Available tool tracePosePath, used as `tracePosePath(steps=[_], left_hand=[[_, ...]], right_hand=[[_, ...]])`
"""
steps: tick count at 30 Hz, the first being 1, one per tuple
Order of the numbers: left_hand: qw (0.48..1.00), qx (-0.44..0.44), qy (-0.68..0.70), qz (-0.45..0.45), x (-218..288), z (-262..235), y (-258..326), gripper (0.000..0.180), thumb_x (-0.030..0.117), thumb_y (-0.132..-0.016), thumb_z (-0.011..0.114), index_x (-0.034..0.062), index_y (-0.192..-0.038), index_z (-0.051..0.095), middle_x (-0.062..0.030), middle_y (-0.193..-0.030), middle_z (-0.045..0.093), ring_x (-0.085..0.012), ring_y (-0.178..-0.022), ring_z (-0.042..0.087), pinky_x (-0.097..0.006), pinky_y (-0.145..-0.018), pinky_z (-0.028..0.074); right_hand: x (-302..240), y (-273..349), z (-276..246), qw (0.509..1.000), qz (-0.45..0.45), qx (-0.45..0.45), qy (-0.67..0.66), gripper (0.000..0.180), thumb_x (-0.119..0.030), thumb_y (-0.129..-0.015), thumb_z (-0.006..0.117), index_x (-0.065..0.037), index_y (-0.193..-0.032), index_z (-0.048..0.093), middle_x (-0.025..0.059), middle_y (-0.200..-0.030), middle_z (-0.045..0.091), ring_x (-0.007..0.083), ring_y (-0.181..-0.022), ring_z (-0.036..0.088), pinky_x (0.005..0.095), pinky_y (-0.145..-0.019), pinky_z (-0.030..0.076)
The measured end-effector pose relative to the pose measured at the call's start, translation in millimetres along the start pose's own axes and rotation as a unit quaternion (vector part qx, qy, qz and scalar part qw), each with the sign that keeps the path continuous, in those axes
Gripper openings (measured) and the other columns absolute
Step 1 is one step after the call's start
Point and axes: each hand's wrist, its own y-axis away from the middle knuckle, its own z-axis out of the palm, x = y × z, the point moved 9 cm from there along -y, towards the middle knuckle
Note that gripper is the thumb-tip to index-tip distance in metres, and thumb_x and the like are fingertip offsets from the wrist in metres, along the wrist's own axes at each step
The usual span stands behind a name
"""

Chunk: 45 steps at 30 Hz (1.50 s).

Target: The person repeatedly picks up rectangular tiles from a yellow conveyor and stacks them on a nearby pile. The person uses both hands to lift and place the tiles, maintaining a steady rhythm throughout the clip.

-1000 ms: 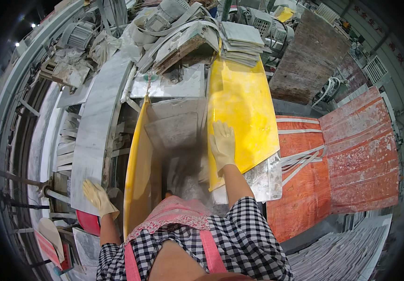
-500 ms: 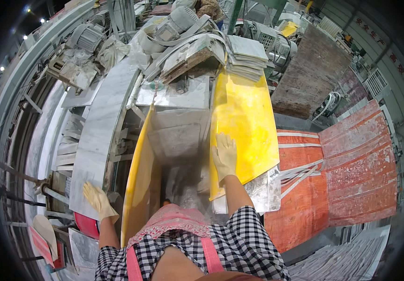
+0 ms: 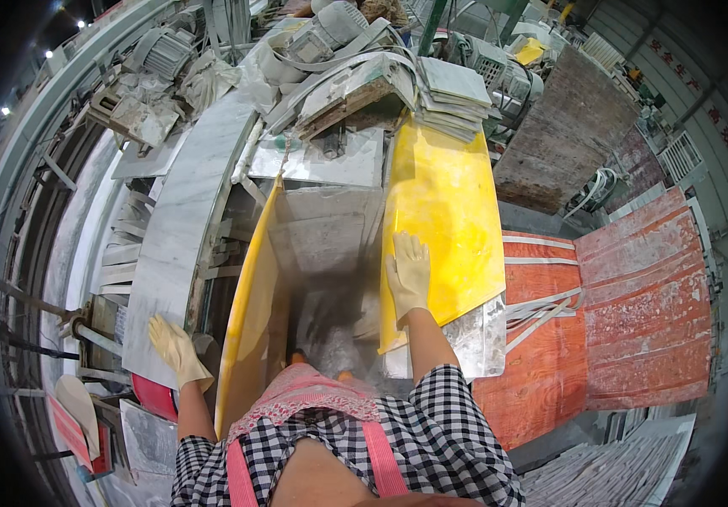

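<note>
Both of my hands wear cream-coloured gloves. My left hand [image 3: 176, 351] lies flat, fingers stretched, on the near end of a long white-grey marble slab [image 3: 174, 220]. My right hand [image 3: 410, 277] rests with extended fingers on the left part of a bright yellow sheet [image 3: 453, 211], which covers a bench to my right. Neither hand grips anything. Between my arms, a second yellow panel [image 3: 246, 329] stands on edge along the left side of the gap where I stand. A pale slab [image 3: 486, 342] shows under the near end of the yellow sheet.
A stack of tiles [image 3: 453, 97] sits at the far end of the yellow sheet. Dusty motors [image 3: 161, 52] and machinery lie beyond. An orange-red board [image 3: 541, 355] with white straps is at right, beside a large brown panel [image 3: 567, 135]. Thin slabs [image 3: 609, 465] are stacked at lower right.
My view has shifted slightly, and more of the floor by my feet shows. Both hands stay flat on the same surfaces, with hardly any movement.
</note>
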Motion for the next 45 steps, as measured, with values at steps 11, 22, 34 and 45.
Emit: tracePosePath(steps=[11, 22, 34, 45], left_hand=[[1.000, -0.014, 0.000, -0.002, -1.5, 3.5, -0.2, 0.052, 0.016, -0.097, 0.053, -0.0075, -0.143, 0.050, -0.0271, -0.147, 0.051, -0.0408, -0.141, 0.043, -0.047, -0.121, 0.029], [0.999, -0.044, -0.001, -0.013, -1.7, 2.8, -0.3, 0.053, 0.018, -0.098, 0.050, -0.0080, -0.144, 0.049, -0.0271, -0.150, 0.048, -0.0403, -0.143, 0.040, -0.046, -0.123, 0.025], [0.999, -0.028, -0.012, -0.009, -0.3, -1.5, -1.8, 0.051, 0.017, -0.098, 0.049, -0.0079, -0.142, 0.050, -0.0281, -0.147, 0.051, -0.0413, -0.141, 0.043, -0.047, -0.121, 0.028], [1.000, -0.024, -0.007, -0.004, -0.5, 0.2, -3.0, 0.051, 0.016, -0.097, 0.049, -0.0084, -0.142, 0.051, -0.0283, -0.146, 0.052, -0.0422, -0.139, 0.045, -0.047, -0.120, 0.029]], right_hand=[[0.5, -0.1, 0.7, 1.000, 0.003, -0.007, -0.003, 0.055, -0.030, -0.098, 0.053, -0.008, -0.148, 0.049, 0.0169, -0.156, 0.046, 0.0351, -0.146, 0.038, 0.0499, -0.123, 0.021], [-3.5, -0.8, -3.6, 1.000, -0.010, 0.007, 0.005, 0.054, -0.030, -0.100, 0.051, -0.006, -0.148, 0.049, 0.0169, -0.154, 0.047, 0.0360, -0.145, 0.039, 0.0499, -0.123, 0.022], [-3.8, -1.9, -6.0, 1.000, 0.002, -0.003, -0.005, 0.053, -0.031, -0.100, 0.051, -0.005, -0.146, 0.051, 0.0170, -0.153, 0.048, 0.0359, -0.144, 0.039, 0.0497, -0.123, 0.021], [-1.7, -2.8, -3.7, 1.000, 0.005, -0.014, -0.006, 0.055, -0.032, -0.099, 0.053, -0.008, -0.148, 0.050, 0.0163, -0.156, 0.045, 0.0347, -0.146, 0.038, 0.0496, -0.123, 0.021]])
